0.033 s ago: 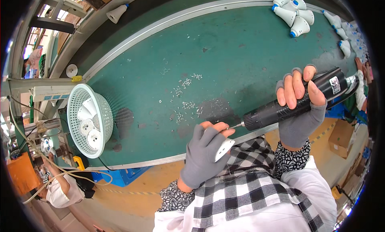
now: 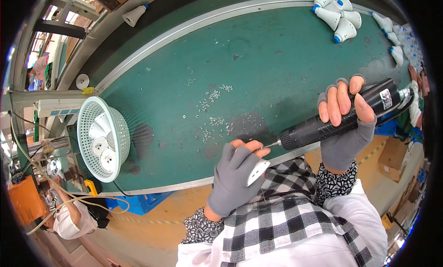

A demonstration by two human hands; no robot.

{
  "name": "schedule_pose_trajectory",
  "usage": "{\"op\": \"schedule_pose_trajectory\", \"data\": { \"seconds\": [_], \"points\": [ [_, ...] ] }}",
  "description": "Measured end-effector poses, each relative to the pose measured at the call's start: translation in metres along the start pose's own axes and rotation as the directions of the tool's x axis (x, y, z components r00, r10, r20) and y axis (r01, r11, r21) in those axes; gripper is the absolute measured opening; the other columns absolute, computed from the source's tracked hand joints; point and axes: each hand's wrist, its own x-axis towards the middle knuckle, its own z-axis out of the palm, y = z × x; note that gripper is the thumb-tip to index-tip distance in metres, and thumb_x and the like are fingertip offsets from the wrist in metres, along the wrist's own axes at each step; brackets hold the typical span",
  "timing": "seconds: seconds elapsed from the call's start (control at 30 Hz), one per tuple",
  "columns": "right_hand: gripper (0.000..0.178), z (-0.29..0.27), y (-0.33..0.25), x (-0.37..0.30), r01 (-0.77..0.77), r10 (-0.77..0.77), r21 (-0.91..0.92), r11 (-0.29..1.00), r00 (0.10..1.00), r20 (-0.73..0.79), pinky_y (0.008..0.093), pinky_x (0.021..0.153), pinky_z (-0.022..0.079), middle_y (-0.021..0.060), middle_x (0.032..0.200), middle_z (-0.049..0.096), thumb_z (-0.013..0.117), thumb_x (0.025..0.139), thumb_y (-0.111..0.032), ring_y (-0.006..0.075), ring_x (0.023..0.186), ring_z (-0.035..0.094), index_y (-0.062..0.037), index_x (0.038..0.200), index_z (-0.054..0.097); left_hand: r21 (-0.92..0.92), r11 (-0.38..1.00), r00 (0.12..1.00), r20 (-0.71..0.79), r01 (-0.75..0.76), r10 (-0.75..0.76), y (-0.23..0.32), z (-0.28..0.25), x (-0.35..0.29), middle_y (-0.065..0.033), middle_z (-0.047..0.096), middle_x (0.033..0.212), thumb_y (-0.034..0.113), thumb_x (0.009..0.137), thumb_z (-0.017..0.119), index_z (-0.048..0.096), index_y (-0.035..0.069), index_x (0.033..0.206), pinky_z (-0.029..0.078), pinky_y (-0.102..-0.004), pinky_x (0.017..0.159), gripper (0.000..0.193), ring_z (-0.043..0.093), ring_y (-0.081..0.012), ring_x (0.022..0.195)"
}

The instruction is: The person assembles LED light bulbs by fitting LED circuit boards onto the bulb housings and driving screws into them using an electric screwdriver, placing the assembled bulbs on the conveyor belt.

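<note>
My right hand [image 2: 344, 115], in a grey fingerless glove, is wrapped round a black electric screwdriver [image 2: 304, 134]. The tool lies at a slant, its thin bit [image 2: 274, 144] pointing left. At the bit's tip are the bent fingertips of my left hand [image 2: 237, 175]; whether they pinch a screw there is too small to tell. Against the palm of that gloved hand sits a white lamp housing [image 2: 258, 173] with small holes, mostly hidden by the hand. Several small screws [image 2: 215, 121] lie scattered on the green worktop [image 2: 184, 147] beyond my left hand.
At the left stands a pale green plastic basket [image 2: 121, 138] holding white lamp parts. White lamp housings with blue ends [image 2: 345, 31] are grouped at the far right, and one more lamp housing [image 2: 134, 16] lies at the far left. Co-workers are at both sides; blue crates [image 2: 147, 202] stand below the table.
</note>
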Motion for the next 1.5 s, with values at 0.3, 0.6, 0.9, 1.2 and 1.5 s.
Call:
{"op": "schedule_pose_trajectory", "data": {
  "seconds": [0.3,0.6,0.9,1.2,1.5],
  "points": [
    [0.017,-0.007,0.002,0.001,-0.005,0.003,0.029,1.000,0.997,0.072,0.0318,0.060,0.045,0.0035,0.073,0.046,0.054,0.088,-0.011,0.0144,0.059,0.048,-0.0076,0.100,0.043,0.004,1.000,1.000,0.030,0.001,-0.001,-0.001,-0.001,0.001,-0.0039,0.058,0.111,0.008,0.068,0.072,0.068,0.013,0.106,0.050,-0.0392,0.081,0.039,0.053,-0.0322,0.099],
    [0.016,-0.009,0.003,0.003,0.032,-0.051,0.084,0.996,0.972,0.227,0.0317,0.061,0.045,0.0029,0.074,0.047,0.053,0.089,-0.012,0.0139,0.059,0.049,-0.0078,0.101,0.043,-0.278,0.942,0.982,0.032,0.188,-0.186,0.002,-0.004,-0.001,-0.0087,0.057,0.115,0.009,0.073,0.071,0.066,0.009,0.104,0.049,-0.0345,0.082,0.032,0.055,-0.0270,0.100],
    [0.020,0.006,-0.012,-0.017,0.212,-0.224,0.132,0.968,0.971,0.083,0.0314,0.062,0.046,0.0025,0.076,0.047,0.057,0.092,-0.018,0.0129,0.060,0.048,-0.0080,0.101,0.043,-0.800,0.454,0.840,0.112,0.393,-0.530,0.002,0.005,-0.006,-0.0099,0.058,0.111,0.023,0.085,0.059,0.061,0.001,0.104,0.047,-0.0252,0.077,0.029,0.058,-0.0118,0.091],
    [0.041,0.023,-0.015,-0.056,0.205,-0.205,0.020,0.979,0.964,0.170,0.0379,0.067,0.052,0.0081,0.080,0.056,0.075,0.083,-0.012,0.0205,0.065,0.060,-0.0113,0.101,0.039,-0.798,0.429,0.758,0.053,0.424,-0.650,0.009,0.010,-0.007,-0.0063,0.062,0.100,0.015,0.094,0.055,0.059,0.001,0.106,0.047,-0.0253,0.079,0.020,0.059,-0.0112,0.090],
    [0.040,0.015,-0.005,-0.061,0.235,-0.226,0.003,0.972,0.928,0.297,0.0437,0.071,0.050,0.0109,0.083,0.057,0.073,0.083,-0.009,0.0233,0.068,0.061,-0.0114,0.100,0.037,-0.733,0.527,0.766,-0.014,0.429,-0.643,0.008,0.011,-0.009,-0.0094,0.060,0.104,0.015,0.092,0.057,0.059,0.001,0.106,0.047,-0.0282,0.083,0.020,0.059,-0.0153,0.093]
  ]
}}
